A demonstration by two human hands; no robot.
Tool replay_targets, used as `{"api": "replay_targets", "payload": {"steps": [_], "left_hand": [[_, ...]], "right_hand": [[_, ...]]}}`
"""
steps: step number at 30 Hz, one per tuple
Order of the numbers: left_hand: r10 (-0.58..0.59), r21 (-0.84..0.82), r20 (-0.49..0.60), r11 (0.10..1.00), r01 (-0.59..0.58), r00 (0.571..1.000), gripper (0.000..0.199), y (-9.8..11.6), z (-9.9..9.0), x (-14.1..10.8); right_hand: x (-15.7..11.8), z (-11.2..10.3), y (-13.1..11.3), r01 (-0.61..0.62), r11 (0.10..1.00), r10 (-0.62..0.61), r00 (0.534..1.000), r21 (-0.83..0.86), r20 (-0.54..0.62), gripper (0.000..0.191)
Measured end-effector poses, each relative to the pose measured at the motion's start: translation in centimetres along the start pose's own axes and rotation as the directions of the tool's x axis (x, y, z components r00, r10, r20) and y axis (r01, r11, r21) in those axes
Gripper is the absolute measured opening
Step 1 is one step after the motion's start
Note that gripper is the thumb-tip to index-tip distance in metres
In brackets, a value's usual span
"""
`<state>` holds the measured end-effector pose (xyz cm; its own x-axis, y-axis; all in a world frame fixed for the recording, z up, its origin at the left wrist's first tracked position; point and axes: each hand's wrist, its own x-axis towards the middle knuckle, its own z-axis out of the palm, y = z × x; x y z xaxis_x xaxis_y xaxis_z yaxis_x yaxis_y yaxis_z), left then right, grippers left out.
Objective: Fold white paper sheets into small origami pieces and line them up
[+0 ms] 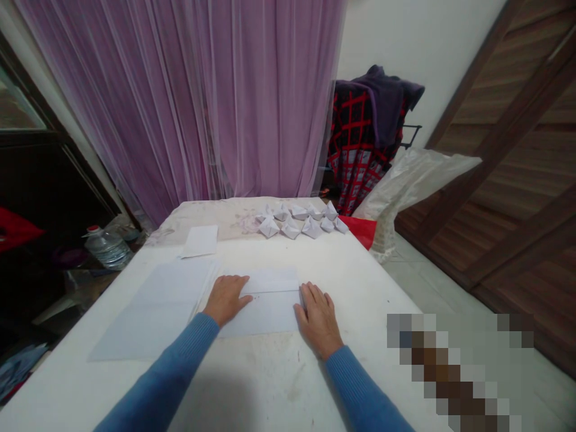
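Observation:
A white sheet of paper (265, 315) lies flat in front of me, its far part folded over toward me so that an edge runs across it. My left hand (227, 298) rests on the paper's left side, fingers stretched along the folded part and thumb pointing inward. On the right edge lies my right hand (318, 317), palm down with fingers extended and thumb apart. Neither hand grips anything. Left of the sheet is a stack of white paper (148, 312), and beyond it a smaller white paper piece (201, 241).
Several folded paper boats (290, 228) stand in two rows at the far right of the white table (360, 300). A plastic water bottle (108, 247) is beyond the left edge. Purple curtains (270, 90) hang behind; a whitish plastic sack (405, 186) stands at the right.

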<state>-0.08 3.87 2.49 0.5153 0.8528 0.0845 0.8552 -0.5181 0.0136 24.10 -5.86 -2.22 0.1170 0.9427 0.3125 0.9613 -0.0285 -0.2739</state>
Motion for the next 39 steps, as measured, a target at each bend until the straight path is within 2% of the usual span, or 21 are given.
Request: {"api": "replay_targets", "payload": {"steps": [7, 12, 17, 23, 26, 33, 36, 39], "left_hand": [[-0.058, -0.007, 0.035, 0.998, 0.058, 0.998, 0.039, -0.1, -0.5, 0.1], [-0.157, -0.033, 0.064, 0.987, 0.159, 0.986, 0.045, 0.6, -0.8, 0.5], [-0.184, -0.044, 0.092, 0.981, 0.189, 0.979, 0.04, 1.4, -1.3, 1.1], [-0.114, -0.052, 0.019, 0.992, 0.115, 0.993, 0.045, 1.1, -0.7, 0.4], [-0.082, -0.049, -0.006, 0.995, 0.082, 0.997, 0.041, 0.8, -0.2, 0.0], [-0.026, 0.032, -0.031, 0.999, 0.027, 0.999, 0.035, 0.5, 0.3, -0.2], [-0.024, 0.018, -0.04, 1.0, 0.025, 0.999, 0.039, 0.1, 0.8, -0.1], [-0.074, -0.054, -0.071, 0.996, 0.07, 0.995, 0.042, -0.3, 1.5, 0.1]], "right_hand": [[-0.1, 0.2, 0.3, 0.005, 1.0, -0.004, 1.0, 0.019, -0.007, 0.048], [-0.2, 0.2, 0.4, 0.015, 1.0, -0.015, 1.0, 0.022, -0.024, 0.047], [-0.2, 0.5, 0.6, 0.023, 0.999, -0.021, 0.998, 0.025, -0.052, 0.046], [-0.2, 0.8, 0.9, 0.02, 1.0, -0.018, 0.998, 0.024, -0.062, 0.042], [0.2, 1.0, 1.4, 0.001, 0.999, 0.001, 0.999, 0.043, -0.049, 0.041], [3.2, -0.5, 2.0, 0.059, 0.991, -0.063, 0.997, 0.117, 0.032, 0.034], [4.5, -1.3, 1.2, 0.101, 0.989, -0.11, 0.99, 0.108, 0.085, 0.03], [5.1, -1.1, 0.5, 0.118, 0.987, -0.13, 0.985, 0.107, 0.114, 0.027]]}}
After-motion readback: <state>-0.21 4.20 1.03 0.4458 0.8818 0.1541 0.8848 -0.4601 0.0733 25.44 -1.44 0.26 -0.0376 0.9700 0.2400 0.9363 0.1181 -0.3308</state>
